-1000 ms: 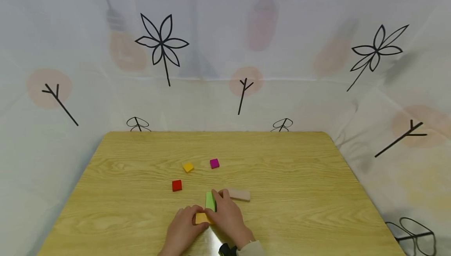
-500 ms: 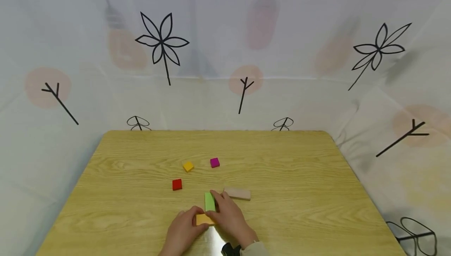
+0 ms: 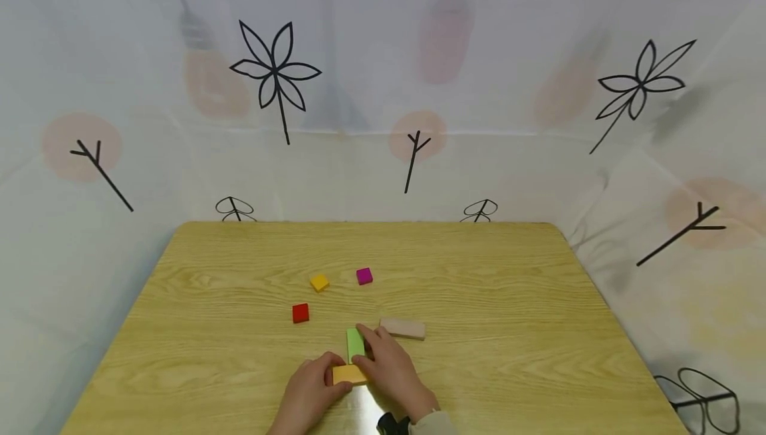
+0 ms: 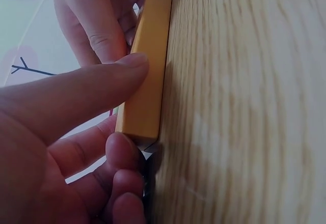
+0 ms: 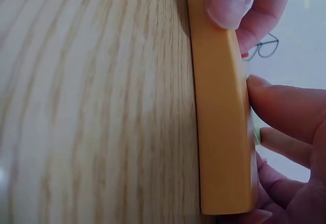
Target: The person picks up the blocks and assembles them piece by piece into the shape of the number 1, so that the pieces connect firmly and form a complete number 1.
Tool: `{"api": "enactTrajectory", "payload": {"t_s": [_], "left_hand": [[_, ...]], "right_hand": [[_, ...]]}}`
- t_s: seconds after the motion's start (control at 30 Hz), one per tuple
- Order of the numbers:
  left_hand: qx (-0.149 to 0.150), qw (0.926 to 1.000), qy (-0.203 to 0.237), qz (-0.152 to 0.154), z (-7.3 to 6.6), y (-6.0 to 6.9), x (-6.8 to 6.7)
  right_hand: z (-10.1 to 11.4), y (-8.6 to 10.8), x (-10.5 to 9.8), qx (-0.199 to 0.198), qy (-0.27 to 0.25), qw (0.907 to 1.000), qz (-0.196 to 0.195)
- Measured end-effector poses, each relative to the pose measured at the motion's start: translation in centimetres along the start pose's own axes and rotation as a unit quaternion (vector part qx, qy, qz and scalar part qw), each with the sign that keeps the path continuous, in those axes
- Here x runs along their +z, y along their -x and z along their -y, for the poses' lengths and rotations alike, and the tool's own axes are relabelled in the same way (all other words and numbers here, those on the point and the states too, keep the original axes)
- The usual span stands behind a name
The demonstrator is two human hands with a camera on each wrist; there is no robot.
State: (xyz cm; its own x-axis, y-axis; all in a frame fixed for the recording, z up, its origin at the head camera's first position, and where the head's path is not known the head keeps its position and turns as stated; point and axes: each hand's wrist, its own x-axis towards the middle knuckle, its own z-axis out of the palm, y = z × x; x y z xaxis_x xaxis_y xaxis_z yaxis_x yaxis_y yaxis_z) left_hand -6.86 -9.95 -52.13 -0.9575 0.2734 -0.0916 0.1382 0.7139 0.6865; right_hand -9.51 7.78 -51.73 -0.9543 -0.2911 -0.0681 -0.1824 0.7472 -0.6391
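On the table lies an orange block [image 3: 350,374], its long side facing the person. My left hand [image 3: 308,392] grips its left end, thumb [image 4: 117,76] on the near face of the orange block [image 4: 147,66] and fingers curled round the end. A light green block [image 3: 355,346] extends away from behind the orange one. My right hand [image 3: 391,372] pinches the green block, thumb at its near end and a fingertip at its far end. In the right wrist view the right thumb [image 5: 285,107] is beside the far edge of the orange block [image 5: 221,112].
A plain wooden block [image 3: 403,328] lies just beyond the right hand. Farther back on the table [image 3: 509,315] are a red cube [image 3: 300,313], a yellow cube [image 3: 320,283] and a magenta cube [image 3: 364,276]. A patterned cloth [image 3: 359,175] hangs behind the table.
The green block and the orange block have shifted slightly toward the person, and the green one a little to the left. Both hands keep their hold.
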Motion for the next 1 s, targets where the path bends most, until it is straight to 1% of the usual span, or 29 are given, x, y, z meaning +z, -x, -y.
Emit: {"api": "enactTrajectory", "payload": {"t_s": [0.1, 0.3, 0.57, 0.8, 0.9, 1.0], "left_hand": [[0.003, 1.0, 0.004, 0.001, 0.04, -0.02, 0.05], [-0.003, 1.0, 0.002, 0.004, -0.06, -0.07, 0.12], [-0.004, 1.0, 0.001, -0.004, -0.11, -0.02, 0.25], [-0.003, 0.9998, -0.007, -0.017, -0.14, -0.02, 0.18], [-0.005, 0.9999, -0.008, -0.014, -0.18, -0.04, 0.09], [-0.009, 0.9999, -0.007, -0.002, -0.2, -0.06, -0.03]], "right_hand": [[-0.15, -0.03, -0.03, 0.007, -0.004, 1.0, 0.002], [-0.36, -0.05, 0.07, 0.006, -0.013, 0.9999, 0.002], [-0.5, -0.15, -0.01, 0.015, -0.014, 0.9998, 0.005], [-0.55, -0.16, -0.29, -0.004, -0.031, 0.9995, 0.01], [-0.59, -0.13, -0.38, -0.008, -0.034, 0.9993, 0.012], [-0.62, -0.08, -0.42, -0.009, -0.033, 0.9993, 0.013]]}}
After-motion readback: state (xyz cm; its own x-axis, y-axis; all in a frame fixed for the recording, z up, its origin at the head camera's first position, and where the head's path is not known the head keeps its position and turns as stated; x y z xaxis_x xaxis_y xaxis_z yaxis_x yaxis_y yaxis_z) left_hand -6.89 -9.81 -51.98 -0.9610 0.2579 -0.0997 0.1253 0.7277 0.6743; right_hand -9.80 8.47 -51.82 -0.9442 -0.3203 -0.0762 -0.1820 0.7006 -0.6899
